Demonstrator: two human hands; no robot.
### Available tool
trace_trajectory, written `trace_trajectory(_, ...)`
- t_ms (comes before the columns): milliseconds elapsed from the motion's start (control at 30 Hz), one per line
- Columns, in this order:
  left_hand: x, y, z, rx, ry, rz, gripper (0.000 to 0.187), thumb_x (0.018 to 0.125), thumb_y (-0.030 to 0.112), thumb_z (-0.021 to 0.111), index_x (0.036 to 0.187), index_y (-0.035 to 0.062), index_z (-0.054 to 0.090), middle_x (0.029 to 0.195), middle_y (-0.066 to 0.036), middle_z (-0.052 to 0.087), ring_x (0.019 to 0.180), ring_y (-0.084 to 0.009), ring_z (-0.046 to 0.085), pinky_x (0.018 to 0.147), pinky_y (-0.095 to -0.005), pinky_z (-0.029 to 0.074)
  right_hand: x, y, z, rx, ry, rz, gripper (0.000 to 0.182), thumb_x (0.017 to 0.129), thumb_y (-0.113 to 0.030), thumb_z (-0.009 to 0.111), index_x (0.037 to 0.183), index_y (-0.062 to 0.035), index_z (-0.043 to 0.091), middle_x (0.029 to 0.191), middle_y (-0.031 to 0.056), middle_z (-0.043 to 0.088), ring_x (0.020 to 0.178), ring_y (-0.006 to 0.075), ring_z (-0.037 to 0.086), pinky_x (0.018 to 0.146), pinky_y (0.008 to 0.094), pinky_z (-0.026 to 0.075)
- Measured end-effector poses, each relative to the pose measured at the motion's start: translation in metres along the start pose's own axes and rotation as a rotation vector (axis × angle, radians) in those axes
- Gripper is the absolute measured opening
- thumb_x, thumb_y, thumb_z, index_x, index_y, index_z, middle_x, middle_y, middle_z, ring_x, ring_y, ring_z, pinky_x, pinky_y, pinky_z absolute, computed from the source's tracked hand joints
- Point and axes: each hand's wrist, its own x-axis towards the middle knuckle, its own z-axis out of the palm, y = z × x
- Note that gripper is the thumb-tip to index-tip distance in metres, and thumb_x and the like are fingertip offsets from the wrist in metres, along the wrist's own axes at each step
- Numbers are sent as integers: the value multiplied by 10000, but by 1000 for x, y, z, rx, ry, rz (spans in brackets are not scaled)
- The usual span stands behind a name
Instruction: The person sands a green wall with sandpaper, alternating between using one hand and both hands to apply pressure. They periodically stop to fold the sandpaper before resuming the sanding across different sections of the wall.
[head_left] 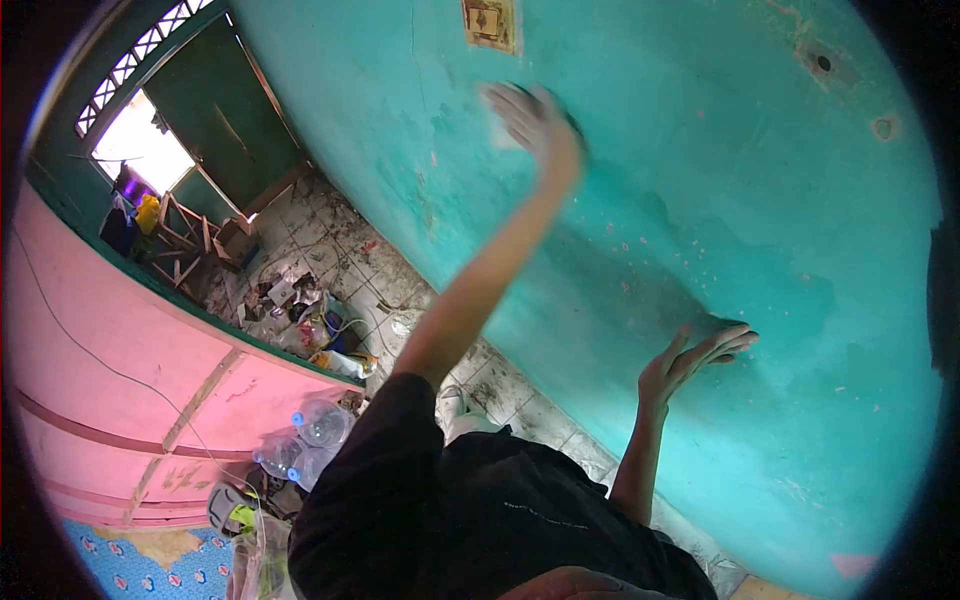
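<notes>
My left hand [527, 118] is at the upper middle of the head view, blurred by motion, at the teal wall [640, 180]. Something pale shows beside its fingers, pressed between palm and wall, too blurred to name. Lower and to the right, my right hand [695, 362] is raised close to the same wall with its fingers stretched out and the thumb apart. Nothing shows in it. Small chipped spots dot the paint between the hands.
A switch plate [487, 22] and a dark hole [824, 63] are in the wall. Rubbish [300, 315] lies on the tiled floor [510, 388]. Plastic bottles [322, 424] stand by the pink partition [110, 330]. Behind are a wooden frame [185, 235] and a green door [215, 110].
</notes>
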Motion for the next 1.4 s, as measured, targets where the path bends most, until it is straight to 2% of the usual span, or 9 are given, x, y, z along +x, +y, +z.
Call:
trace_trajectory(167, 132, -42, -40, -151, 104, -112, 757, 1066, 490, 280, 1582, 4, 16, 1667, -172, -47, 1544, -304, 8, 1239, -442, 32, -7, 3, -17, 64, -54, 12, 740, 1069, -454, 328, 1597, -57, -4, 1658, 193, -97, 1523, 368, -137, 1183, 563, -123)
trace_trajectory(400, 16, -15, -1, 60, 89, 28, 734, 1068, 429, 308, 1577, -16, 21, 1668, -173, -25, 1546, -288, 5, 1237, -450, 67, -4, 1, -2, 17, 23, 4, 713, 1071, -459, 277, 1595, -50, 19, 1652, 209, -97, 1523, 367, -132, 1195, 590, -77)
trace_trajectory(533, 153, -25, -59, -356, -16, -205, 720, 1068, 439, 262, 1586, 8, 7, 1673, -154, -23, 1546, -280, -26, 1236, -434, 56, -6, -7, 0, 121, 51, 2, 715, 1068, -459, 305, 1598, -51, 52, 1664, 168, -94, 1528, 362, -111, 1200, 557, -85)
trace_trajectory(633, 88, -37, -27, -175, 78, 117, 698, 1072, 413, 262, 1587, 7, 23, 1674, -147, -9, 1547, -273, -20, 1236, -426, 42, -5, -24, 18, 131, 162, 75, 711, 1065, -457, 320, 1601, -68, 63, 1662, 172, -98, 1531, 353, -102, 1202, 561, -65)
trace_trajectory(800, 1, -6, -11, 153, -95, -34, 663, 1079, 360, 260, 1585, 0, 28, 1669, -174, -19, 1547, -271, -31, 1237, -429, 21, 5, -54, 41, 66, 197, 66, 701, 1064, -445, 335, 1609, -109, 49, 1662, 179, -96, 1533, 358, -84, 1199, 564, -54)
trace_trajectory(933, 176, -45, -63, -268, -37, -26, 670, 1087, 371, 247, 1577, -14, 2, 1665, -182, -30, 1544, -300, -34, 1238, -448, -1, -1, -54, 42, 100, 175, 39, 684, 1067, -402, 340, 1607, -96, 53, 1661, 190, -83, 1534, 363, -72, 1203, 563, -25)
trace_trajectory(1033, 121, -59, -33, -236, 147, 139, 708, 1082, 370, 354, 1577, -13, 22, 1655, -192, 106, 1519, -322, 159, 1237, -408, 137, -7, -53, 47, 87, 174, 29, 666, 1068, -352, 361, 1605, -82, 73, 1662, 196, -46, 1535, 367, -49, 1207, 562, -2)
trace_trajectory(1133, -19, -58, 3, 16, -73, 119, 682, 1085, 356, 270, 1573, -25, -15, 1662, -193, -54, 1541, -320, -30, 1234, -478, 4, -10, -56, 54, 142, 171, -5, 641, 1067, -294, 372, 1596, -50, 105, 1661, 206, 10, 1536, 372, -13, 1214, 552, 29)
trace_trajectory(1400, 153, -68, -56, -115, 17, 67, 686, 1085, 396, 221, 1572, -33, -1, 1657, -217, -49, 1539, -343, -52, 1224, -502, -5, 4, -53, 54, 172, 252, -58, 635, 1060, -269, 377, 1587, -26, 121, 1656, 220, 29, 1532, 385, 14, 1219, 549, 59)
